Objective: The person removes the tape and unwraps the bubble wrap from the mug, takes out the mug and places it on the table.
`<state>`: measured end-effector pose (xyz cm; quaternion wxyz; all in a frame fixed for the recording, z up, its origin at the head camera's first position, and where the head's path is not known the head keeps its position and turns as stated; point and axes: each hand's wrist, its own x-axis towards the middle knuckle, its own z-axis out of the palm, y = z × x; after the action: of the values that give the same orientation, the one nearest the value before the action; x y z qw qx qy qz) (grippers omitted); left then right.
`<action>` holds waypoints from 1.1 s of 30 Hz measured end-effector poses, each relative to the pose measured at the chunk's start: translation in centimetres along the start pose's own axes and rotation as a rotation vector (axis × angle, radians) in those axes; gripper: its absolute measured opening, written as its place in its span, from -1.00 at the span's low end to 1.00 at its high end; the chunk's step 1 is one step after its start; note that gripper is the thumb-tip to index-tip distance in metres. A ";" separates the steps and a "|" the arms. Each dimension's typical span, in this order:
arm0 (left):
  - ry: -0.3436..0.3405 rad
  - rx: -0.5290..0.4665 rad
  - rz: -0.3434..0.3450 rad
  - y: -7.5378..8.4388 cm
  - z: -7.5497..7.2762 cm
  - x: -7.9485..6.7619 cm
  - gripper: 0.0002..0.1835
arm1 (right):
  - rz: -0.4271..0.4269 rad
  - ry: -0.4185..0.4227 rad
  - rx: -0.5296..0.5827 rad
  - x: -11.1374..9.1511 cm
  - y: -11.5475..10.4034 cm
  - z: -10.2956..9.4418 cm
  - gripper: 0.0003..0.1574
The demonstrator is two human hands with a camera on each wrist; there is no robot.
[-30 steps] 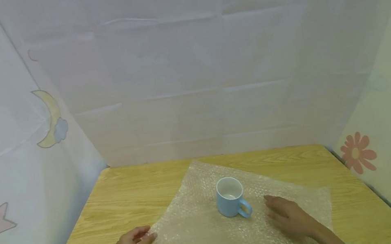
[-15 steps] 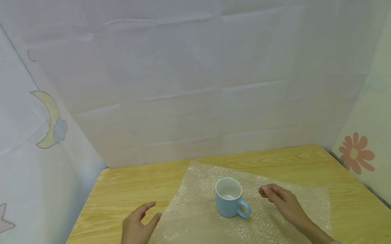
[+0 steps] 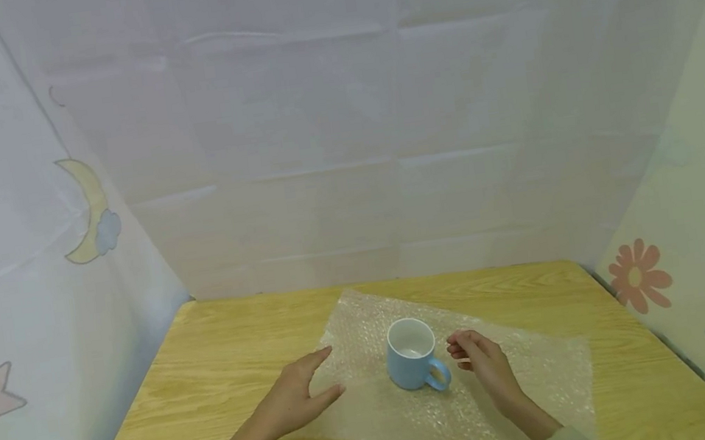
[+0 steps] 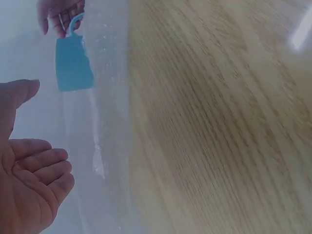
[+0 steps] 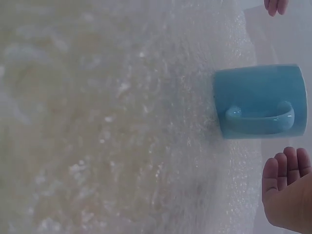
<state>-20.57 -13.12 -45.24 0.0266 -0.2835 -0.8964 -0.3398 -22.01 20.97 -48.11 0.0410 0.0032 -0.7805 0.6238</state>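
A light blue mug with a white inside stands upright on a sheet of bubble wrap. In the head view its handle points to the front right. My left hand hovers over the wrap's left part, thumb and fingers spread apart, touching nothing. Close to the mug's right side is my right hand, its fingers bent a little and nothing held. The right wrist view shows a gap between the mug and the fingers. Part of the mug's base is hidden by raised wrap in the left wrist view.
The bubble wrap lies askew on a wooden table, one corner toward the back. A pale sheet hangs behind the table. Printed cloths stand on both sides, with a moon at left and flowers at right.
The left hand has let go of the wrap's left corner, risen and moved right toward the mug. The right hand has lifted off the wrap and come closer to the mug, which stays put.
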 end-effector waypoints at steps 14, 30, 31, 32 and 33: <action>-0.379 0.124 -0.004 -0.8 2.8 -0.6 0.16 | 0.098 -0.014 -0.049 -0.5 1.6 2.4 -0.43; -0.395 0.179 -0.043 -1.0 4.2 -1.5 0.16 | 0.100 0.021 0.152 -0.9 1.9 4.5 -0.64; -0.397 0.172 -0.050 -1.0 4.2 -1.5 0.16 | 0.100 0.021 0.161 -0.9 1.9 4.5 -0.64; -0.399 0.170 -0.055 -1.0 4.3 -1.6 0.16 | 0.095 0.019 0.172 -1.0 2.0 4.6 -0.65; -0.399 0.168 -0.059 -1.0 4.3 -1.6 0.16 | 0.096 0.021 0.188 -1.1 2.1 4.6 -0.66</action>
<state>-19.09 -11.83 -49.53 -0.1377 -0.3158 -0.9169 -0.2016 -21.35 16.91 -51.17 0.0189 -0.0371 -0.7174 0.6954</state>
